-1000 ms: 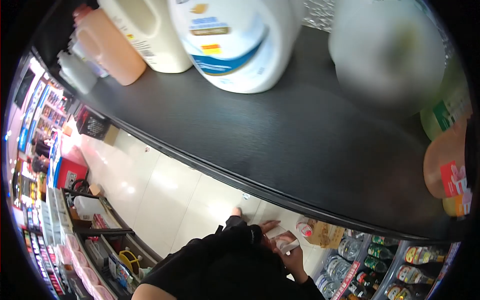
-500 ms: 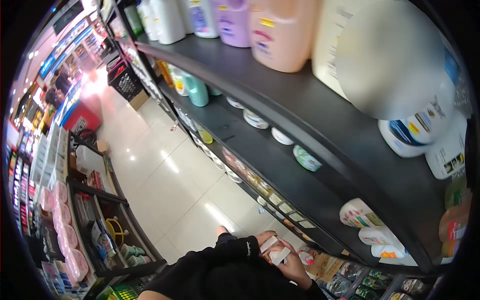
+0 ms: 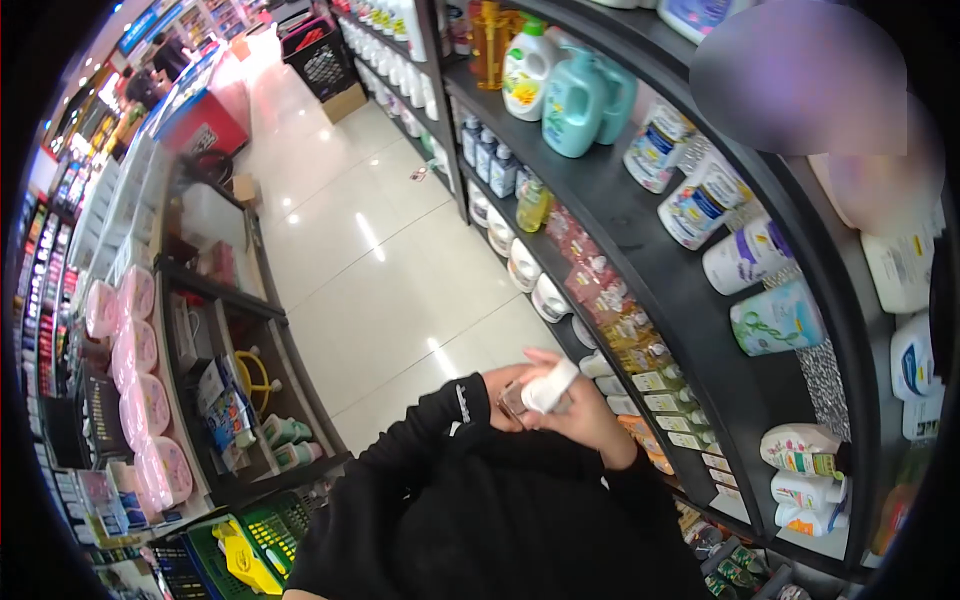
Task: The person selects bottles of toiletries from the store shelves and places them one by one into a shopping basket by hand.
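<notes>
Both hands meet in front of the black-clad torso, low in the middle of the view. My left hand (image 3: 503, 388) has its fingers round a small clear, brownish object (image 3: 512, 400), perhaps a bottle or case. Against it, my right hand (image 3: 590, 418) holds a small white item (image 3: 548, 388) with a flat strip sticking up. The two items are close together, and I cannot tell whether they are joined. Some fingertips are hidden behind them.
Shelves on the right hold teal jugs (image 3: 575, 105), white tubs (image 3: 690, 205) and several bottles. Pink packs (image 3: 160, 470) line the left shelf, above a green basket (image 3: 275, 530). A tiled aisle (image 3: 350, 290) runs to a red freezer (image 3: 205, 125); people stand beyond it.
The view has swung toward the aisle and the lower shelves. My hands appear higher in the frame, and the white item is still between them.
</notes>
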Available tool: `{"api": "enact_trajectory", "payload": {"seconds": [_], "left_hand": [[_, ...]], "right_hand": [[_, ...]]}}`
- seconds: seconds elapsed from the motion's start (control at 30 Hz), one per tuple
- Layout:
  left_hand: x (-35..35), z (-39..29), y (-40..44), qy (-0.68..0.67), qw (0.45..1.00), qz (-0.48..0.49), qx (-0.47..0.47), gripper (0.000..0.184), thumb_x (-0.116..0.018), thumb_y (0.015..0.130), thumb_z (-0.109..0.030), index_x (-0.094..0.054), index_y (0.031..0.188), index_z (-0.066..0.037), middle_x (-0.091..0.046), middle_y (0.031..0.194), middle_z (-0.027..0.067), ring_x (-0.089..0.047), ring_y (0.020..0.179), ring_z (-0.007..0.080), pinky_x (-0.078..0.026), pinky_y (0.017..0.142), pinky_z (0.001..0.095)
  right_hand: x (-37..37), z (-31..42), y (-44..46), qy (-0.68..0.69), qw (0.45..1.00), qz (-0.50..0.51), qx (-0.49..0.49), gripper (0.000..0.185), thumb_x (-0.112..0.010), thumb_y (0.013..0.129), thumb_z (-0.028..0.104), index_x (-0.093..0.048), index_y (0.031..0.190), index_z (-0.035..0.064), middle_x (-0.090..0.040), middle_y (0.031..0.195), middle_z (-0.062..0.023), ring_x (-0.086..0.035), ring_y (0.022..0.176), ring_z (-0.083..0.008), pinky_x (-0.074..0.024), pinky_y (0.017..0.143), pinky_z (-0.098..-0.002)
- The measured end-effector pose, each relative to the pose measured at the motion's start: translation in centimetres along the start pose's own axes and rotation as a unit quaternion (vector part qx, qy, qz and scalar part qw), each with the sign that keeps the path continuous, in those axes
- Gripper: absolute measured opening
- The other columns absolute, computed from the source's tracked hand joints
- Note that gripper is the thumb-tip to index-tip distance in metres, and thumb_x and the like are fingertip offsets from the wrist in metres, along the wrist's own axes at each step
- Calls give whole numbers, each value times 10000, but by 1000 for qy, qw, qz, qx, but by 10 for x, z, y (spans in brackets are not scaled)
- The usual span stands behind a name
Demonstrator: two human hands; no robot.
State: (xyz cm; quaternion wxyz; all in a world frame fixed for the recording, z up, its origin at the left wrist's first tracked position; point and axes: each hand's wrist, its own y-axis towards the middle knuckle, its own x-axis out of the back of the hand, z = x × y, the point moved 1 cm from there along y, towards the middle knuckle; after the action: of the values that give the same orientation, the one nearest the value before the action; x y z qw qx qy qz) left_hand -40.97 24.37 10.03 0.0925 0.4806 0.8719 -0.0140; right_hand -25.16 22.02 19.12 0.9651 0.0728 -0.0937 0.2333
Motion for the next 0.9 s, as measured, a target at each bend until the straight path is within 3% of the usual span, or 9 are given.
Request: {"api": "enact_trajectory", "payload": {"seconds": [0.07,0.13,0.17,0.27,0.43,0.53,0.67,0.77,0.9], "left_hand": [[24,-45,-14,52,996,-22,66,694,-709,553,-87,-379,1163,-54,-532,986,66,-528,904,153,-417,801,277],[56,-33,-34,98,988,-28,115,727,-731,528,-112,-386,1165,-55,-539,973,67,-529,891,161,-415,807,284],[69,-25,-36,44,995,6,89,701,-744,525,-127,-420,1142,-49,-550,964,73,-525,899,160,-412,812,288],[99,-26,-48,54,998,-20,-28,646,-749,533,-126,-456,1104,-46,-559,958,81,-523,905,163,-407,821,290],[135,-35,-53,-27,1000,10,3,619,-741,560,-145,-464,1105,-47,-529,1044,85,-492,993,182,-376,870,299],[167,-27,-52,77,995,-59,-9,609,-730,571,-150,-458,1104,-37,-524,1051,95,-498,988,191,-388,859,300],[211,-20,-38,175,976,-131,-24,597,-716,585,-157,-450,1102,-22,-517,1060,107,-507,980,204,-404,845,300],[234,-45,-6,211,949,-219,-80,539,-672,633,-194,-458,1102,-34,-520,1061,108,-510,978,222,-406,847,305],[272,-29,13,123,946,-296,-44,479,-678,614,-114,-461,1036,-50,-530,985,71,-516,938,174,-393,842,301]], "right_hand": [[-6,7,39,57,996,57,24,404,-689,685,158,-510,1021,24,-415,1198,-132,-443,1066,-204,-358,868,-309],[-7,13,77,127,983,129,25,416,-667,705,145,-488,1051,2,-429,1177,-135,-443,1064,-199,-356,871,-305],[-10,5,95,132,978,137,82,456,-677,695,139,-481,1091,25,-537,995,-75,-504,936,-151,-380,827,-278],[-18,-2,139,153,966,198,60,447,-676,700,150,-488,1085,22,-549,989,-76,-509,933,-147,-384,825,-280],[-28,-18,197,155,953,252,60,450,-684,687,114,-481,1076,15,-528,1043,-80,-484,970,-134,-387,841,-285],[-20,-18,231,96,963,244,67,462,-716,649,208,-529,1030,25,-590,896,-74,-544,843,-139,-417,769,-274],[2,-11,279,82,963,256,30,365,-694,668,119,-550,988,22,-589,942,-76,-550,877,-146,-427,779,-277],[18,-10,318,101,968,214,84,366,-686,675,126,-543,995,23,-589,937,-94,-569,860,-169,-436,763,-277],[26,-14,365,78,969,203,118,373,-676,683,138,-536,1009,23,-584,940,-101,-577,858,-181,-441,758,-274]]}}
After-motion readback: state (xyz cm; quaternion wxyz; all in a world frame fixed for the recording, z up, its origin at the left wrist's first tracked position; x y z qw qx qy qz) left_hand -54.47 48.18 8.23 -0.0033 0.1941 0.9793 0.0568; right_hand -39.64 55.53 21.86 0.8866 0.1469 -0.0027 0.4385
